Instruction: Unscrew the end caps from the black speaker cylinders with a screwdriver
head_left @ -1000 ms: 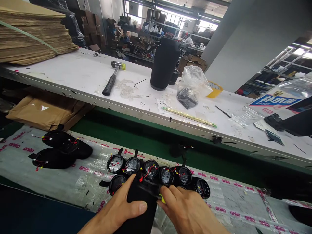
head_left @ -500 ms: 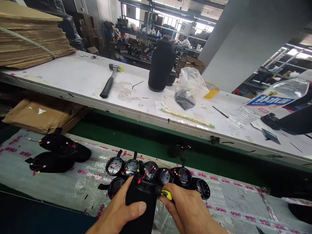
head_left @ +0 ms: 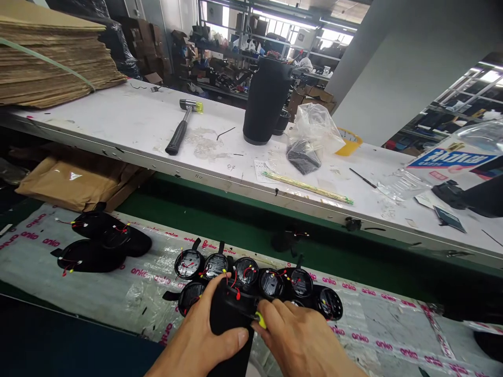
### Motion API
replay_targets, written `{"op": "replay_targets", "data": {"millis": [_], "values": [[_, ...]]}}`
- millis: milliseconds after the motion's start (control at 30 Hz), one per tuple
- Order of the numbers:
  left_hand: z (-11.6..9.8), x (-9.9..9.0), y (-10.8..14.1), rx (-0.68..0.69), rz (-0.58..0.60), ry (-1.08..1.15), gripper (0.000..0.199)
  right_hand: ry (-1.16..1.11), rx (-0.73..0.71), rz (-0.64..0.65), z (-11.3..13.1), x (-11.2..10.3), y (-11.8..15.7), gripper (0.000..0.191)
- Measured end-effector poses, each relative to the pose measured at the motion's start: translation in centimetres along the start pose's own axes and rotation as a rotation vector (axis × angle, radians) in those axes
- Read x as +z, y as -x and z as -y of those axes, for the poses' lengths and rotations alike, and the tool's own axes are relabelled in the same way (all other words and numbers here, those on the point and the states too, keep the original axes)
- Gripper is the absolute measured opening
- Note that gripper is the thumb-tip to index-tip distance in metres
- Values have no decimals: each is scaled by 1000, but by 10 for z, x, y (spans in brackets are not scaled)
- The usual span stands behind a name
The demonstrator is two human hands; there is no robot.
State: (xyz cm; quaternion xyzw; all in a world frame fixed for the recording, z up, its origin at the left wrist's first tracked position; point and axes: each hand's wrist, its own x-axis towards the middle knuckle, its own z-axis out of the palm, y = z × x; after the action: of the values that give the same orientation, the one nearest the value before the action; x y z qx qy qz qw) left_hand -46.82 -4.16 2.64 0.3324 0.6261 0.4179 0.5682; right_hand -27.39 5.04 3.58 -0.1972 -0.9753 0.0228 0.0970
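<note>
My left hand (head_left: 208,335) is wrapped round a black fabric-covered cylinder (head_left: 230,314), thumb across its front. Red wires with a small red connector (head_left: 238,295) stick out at its top end. My right hand (head_left: 296,330) is closed on a small yellow-green tool (head_left: 261,319), whose tip meets the right side of the cylinder's upper rim. Behind my hands several black cylinders stand in rows, one of them with an open round end (head_left: 246,271) showing red wires. Two more black pieces (head_left: 92,255) lie at the left on the plastic-covered surface.
Across the white bench (head_left: 137,120) are a hammer (head_left: 178,133), an upright black cylinder (head_left: 265,102), a plastic bag (head_left: 314,128), a yellow container (head_left: 349,141) and a large clear bottle (head_left: 451,157). Stacked cardboard (head_left: 51,57) sits at the far left, with a brown package (head_left: 78,180) below.
My right hand and the yellow-green tool have shifted slightly left, closer against the cylinder's rim. The cylinder's top has turned a little, and the whole view has shifted slightly.
</note>
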Motion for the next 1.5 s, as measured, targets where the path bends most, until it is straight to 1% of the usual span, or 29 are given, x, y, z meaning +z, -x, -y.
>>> {"op": "replay_targets", "data": {"millis": [67, 133, 200, 267, 300, 367, 400, 500, 567, 667, 800, 833, 900, 967, 1033, 1067, 1167, 1233, 1267, 1333, 1400, 1433, 1500], "values": [[-1, 2, 1, -7, -22, 5, 86, 6, 4, -11, 0, 0, 1, 34], [-1, 4, 1, -12, -39, 0, 86, 27, 15, -13, 1, 1, 4, 32], [-1, 5, 2, -18, -66, -23, 86, 48, 27, 13, 2, 1, 6, 21], [0, 6, 2, -32, -97, -49, 86, 74, 31, 49, 3, 1, 9, 5], [0, 6, 2, -35, -108, -57, 86, 94, 32, 62, 4, 1, 9, 6], [1, 6, 2, -33, -109, -56, 84, 136, 34, 80, 5, 0, 10, 18], [1, 6, 2, -28, -102, -51, 84, 153, 36, 83, 6, 0, 10, 21], [4, 5, 2, -11, -85, -37, 85, 174, 35, 75, 8, -1, 10, 21], [6, 4, 2, -7, -94, -37, 85, 185, 55, 75, 10, -2, 11, 21], [4, 6, 3, 0, -130, -59, 84, 196, 92, 94, 12, -4, 12, 24], [-6, 15, 5, -38, -204, -174, 82, 222, 32, 111, 10, -5, 10, 31], [-9, 16, 5, -48, -217, -207, 82, 222, 13, 126, 9, -6, 8, 32], [-10, 16, 5, -52, -225, -257, 84, 182, -22, 169, 5, -6, 6, 25], [-6, 10, 5, -41, -193, -251, 87, 86, -34, 176, 1, -5, 4, 20], [1, 0, 2, -20, -110, -139, 88, -20, -9, 126, -3, -2, 4, 22], [5, -6, 0, -14, -46, -39, 89, -65, 9, 97, -4, 0, 4, 23], [15, -16, -9, -40, 222, 357, 87, -152, 26, 62, -8, 4, 5, 23], [22, -16, -15, -46, 350, 550, 78, -166, 12, 66, -9, 4, 4, 15], [26, -15, -17, -38, 376, 608, 71, -162, 0, 49, -10, 3, 3, 11], [36, -12, -20, -46, 357, 676, 62, -196, -13, -18, -12, 0, 3, 22], [45, -10, -21, -136, 300, 732, 57, -279, 8, -131, -15, -5, 4, 31], [48, -11, -21, -179, 272, 747, 57, -317, 40, -173, -16, -7, 4, 31], [48, -12, -19, -220, 238, 749, 56, -340, 108, -189, -18, -10, 5, 27]]}}
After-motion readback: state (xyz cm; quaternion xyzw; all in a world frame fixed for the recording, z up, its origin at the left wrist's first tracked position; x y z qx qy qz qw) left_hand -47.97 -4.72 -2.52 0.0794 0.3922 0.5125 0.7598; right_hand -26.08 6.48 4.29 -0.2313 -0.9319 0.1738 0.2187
